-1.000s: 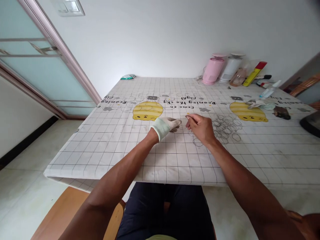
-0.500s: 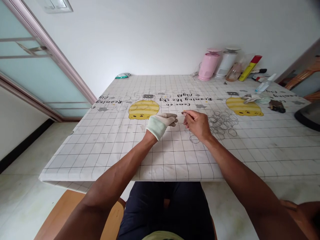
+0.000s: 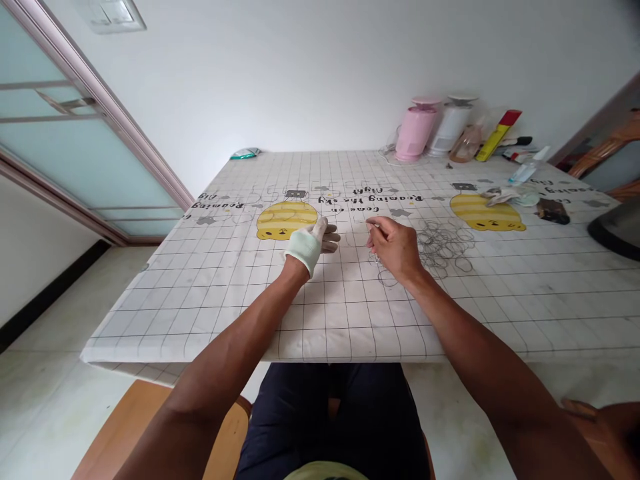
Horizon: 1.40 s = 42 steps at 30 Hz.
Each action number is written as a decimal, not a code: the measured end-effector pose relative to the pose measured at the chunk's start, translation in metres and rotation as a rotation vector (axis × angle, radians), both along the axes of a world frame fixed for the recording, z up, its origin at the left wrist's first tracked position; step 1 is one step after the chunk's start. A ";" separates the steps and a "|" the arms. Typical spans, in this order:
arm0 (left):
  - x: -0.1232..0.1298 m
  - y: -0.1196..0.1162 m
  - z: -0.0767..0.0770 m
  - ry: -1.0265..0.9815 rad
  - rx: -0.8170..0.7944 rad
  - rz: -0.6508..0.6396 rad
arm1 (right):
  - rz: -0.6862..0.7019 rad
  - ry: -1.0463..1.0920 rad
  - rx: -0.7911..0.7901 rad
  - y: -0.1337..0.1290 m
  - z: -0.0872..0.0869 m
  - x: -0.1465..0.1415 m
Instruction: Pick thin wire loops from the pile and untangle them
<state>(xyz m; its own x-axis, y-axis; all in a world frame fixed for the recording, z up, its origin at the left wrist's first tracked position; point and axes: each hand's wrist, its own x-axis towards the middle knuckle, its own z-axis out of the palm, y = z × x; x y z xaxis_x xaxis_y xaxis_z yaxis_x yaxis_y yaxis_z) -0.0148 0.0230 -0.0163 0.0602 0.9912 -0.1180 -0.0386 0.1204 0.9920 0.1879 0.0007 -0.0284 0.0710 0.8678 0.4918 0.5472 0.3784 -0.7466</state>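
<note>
My left hand (image 3: 315, 243), in a pale glove with a mint cuff, is over the tablecloth beside the yellow printed figure. Its fingers are apart and nothing shows between them. My right hand (image 3: 393, 244) is bare, with thumb and forefinger pinched together; whatever is between the fingertips is too small to make out. Just right of that hand a loose pile of thin grey wire-like rings (image 3: 447, 248) lies on the cloth, and some rings show below the fingers.
The table (image 3: 345, 327) has a checked cloth. At its back right stand a pink device (image 3: 416, 132), a white device (image 3: 449, 128), a bottle (image 3: 467, 143) and a yellow-red box (image 3: 499, 136). Further right lie a crumpled glove (image 3: 520, 196) and a dark block (image 3: 553, 211).
My left hand has moved left, away from my right hand, and its fingers have spread. My right hand stays pinched in nearly the same place.
</note>
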 end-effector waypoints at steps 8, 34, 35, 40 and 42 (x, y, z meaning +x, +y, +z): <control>0.017 -0.009 -0.004 0.564 0.053 -0.113 | -0.018 0.039 -0.087 0.001 0.004 0.001; 0.020 0.004 -0.021 -0.088 -0.201 -0.292 | 0.288 0.226 -0.199 0.001 0.008 0.006; 0.019 0.004 -0.021 -0.110 -0.202 -0.267 | 0.216 0.133 -0.184 0.003 0.006 0.007; 0.019 -0.001 -0.015 0.078 -0.098 -0.249 | 0.033 -0.320 -0.074 0.005 0.000 0.011; 0.018 -0.002 -0.013 0.313 -0.001 -0.227 | 0.024 -0.341 -0.070 0.005 -0.001 0.012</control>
<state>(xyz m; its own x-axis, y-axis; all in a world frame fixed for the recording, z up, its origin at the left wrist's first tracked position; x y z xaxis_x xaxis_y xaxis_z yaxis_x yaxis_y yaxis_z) 0.0033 0.0206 -0.0293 0.2392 0.9565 -0.1668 0.2941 0.0923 0.9513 0.2000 0.0061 -0.0292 -0.1081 0.8998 0.4227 0.7611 0.3485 -0.5471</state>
